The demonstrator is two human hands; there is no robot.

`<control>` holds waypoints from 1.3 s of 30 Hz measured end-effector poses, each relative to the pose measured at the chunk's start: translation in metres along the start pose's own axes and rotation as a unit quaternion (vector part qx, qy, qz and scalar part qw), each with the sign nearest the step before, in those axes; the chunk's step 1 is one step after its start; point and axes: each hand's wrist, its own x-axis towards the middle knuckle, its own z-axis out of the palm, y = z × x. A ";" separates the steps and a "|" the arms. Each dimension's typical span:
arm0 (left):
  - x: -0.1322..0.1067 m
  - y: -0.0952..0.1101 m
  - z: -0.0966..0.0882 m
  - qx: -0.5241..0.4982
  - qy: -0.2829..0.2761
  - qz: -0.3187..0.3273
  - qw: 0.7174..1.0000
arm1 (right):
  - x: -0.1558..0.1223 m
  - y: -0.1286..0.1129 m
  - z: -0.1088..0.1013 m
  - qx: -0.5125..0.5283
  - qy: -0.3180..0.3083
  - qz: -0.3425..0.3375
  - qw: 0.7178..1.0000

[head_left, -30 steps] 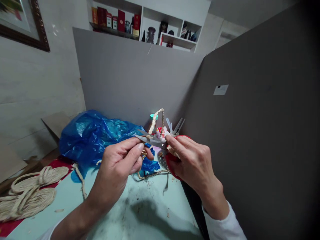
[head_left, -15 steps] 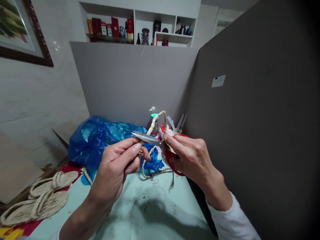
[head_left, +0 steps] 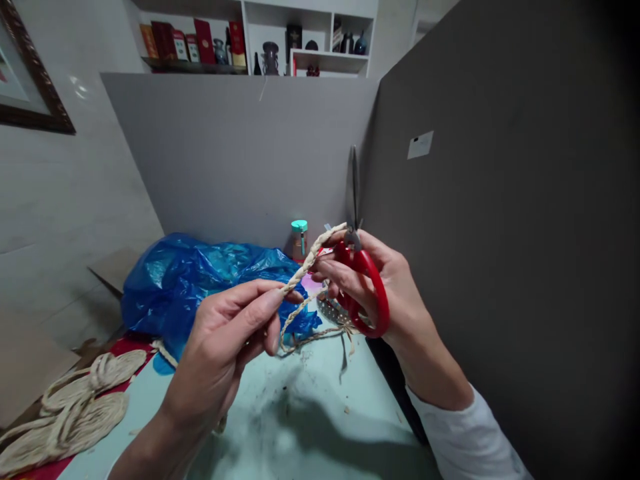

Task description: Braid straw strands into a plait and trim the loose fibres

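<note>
My left hand [head_left: 225,340] pinches a braided straw cord [head_left: 310,257] between thumb and fingers at its lower end. The cord runs up and to the right to my right hand [head_left: 380,287], whose fingertips touch its upper end. That same hand has its fingers through the red handles of a pair of scissors [head_left: 363,280], with the closed blades pointing straight up. More of the cord loops down onto the pale green table [head_left: 300,427] below the hands.
A crumpled blue plastic bag [head_left: 200,273] lies behind my hands. A small bottle with a teal cap [head_left: 299,240] stands by the grey partition [head_left: 240,147]. Woven straw sandals [head_left: 70,413] lie at the left on a red mat. A dark partition [head_left: 500,233] walls the right side.
The scissors swung from lying across the cord, blades pointing left, to upright with blades up. The cord is now stretched between both hands. The view shifted slightly right.
</note>
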 end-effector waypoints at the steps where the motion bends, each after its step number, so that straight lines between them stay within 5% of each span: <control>1: -0.001 -0.001 0.001 0.005 -0.006 -0.001 1.000 | -0.001 -0.002 0.001 0.016 -0.014 0.008 1.000; 9: -0.004 -0.009 0.015 0.046 0.008 0.009 0.999 | -0.003 0.002 0.008 0.086 -0.035 0.043 0.995; 28: 0.003 -0.012 0.005 0.123 -0.091 0.006 0.988 | 0.004 -0.003 -0.012 0.028 0.087 -0.006 0.996; 34: 0.000 -0.018 -0.001 0.193 -0.051 0.038 0.979 | 0.006 0.001 -0.020 0.012 0.113 -0.036 0.993; 39: -0.006 -0.017 -0.001 0.130 -0.053 0.001 0.990 | 0.007 0.002 -0.021 -0.007 0.103 -0.023 0.994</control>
